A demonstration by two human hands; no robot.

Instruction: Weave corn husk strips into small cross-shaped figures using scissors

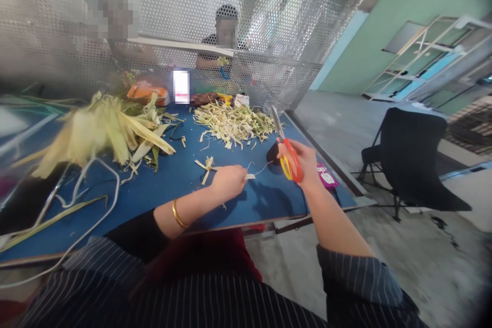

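Note:
My left hand (227,183) is closed over the blue table, gripping a pale piece of dried husk (250,177) whose short end pokes out past the fingertips. On the other side of this hand, a knotted husk piece (208,165) shows; whether it joins the held piece is hidden. Thin white thread (264,168) runs from near my left fingers toward my right. In my right hand (306,160) are scissors with red and yellow handles (293,160), the metal blades pointing up and away. A dark round object (273,154) sits just behind that hand.
Long husks (103,125) are heaped at the left beside a white cable (115,192). A pile of husk scraps (234,122) lies at the back. Behind stands a perforated metal screen (169,0), with people beyond it. A black chair (411,148) is at the right.

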